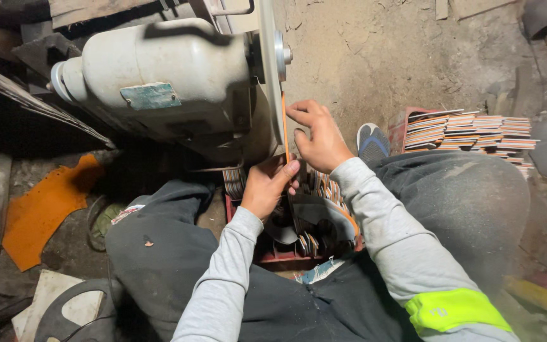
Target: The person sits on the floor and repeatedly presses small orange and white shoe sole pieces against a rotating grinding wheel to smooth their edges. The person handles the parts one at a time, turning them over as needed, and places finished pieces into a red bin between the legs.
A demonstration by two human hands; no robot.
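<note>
While both hands' fingers pinch an orange strip (285, 126) (held upright), it touches the grinder disc (268, 69).

hidden and cut off around the grinding wheel

the thin orange strip (284, 126) has its lower end buried in the left hand (266, 187); the motor housing (159, 76) hides most of the disc (268, 63), whose top leaves the frame; the red crate (273, 253) sits mostly under arms and knees; its contents blur together.

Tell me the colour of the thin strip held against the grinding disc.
Orange thin strip, head view.
</note>
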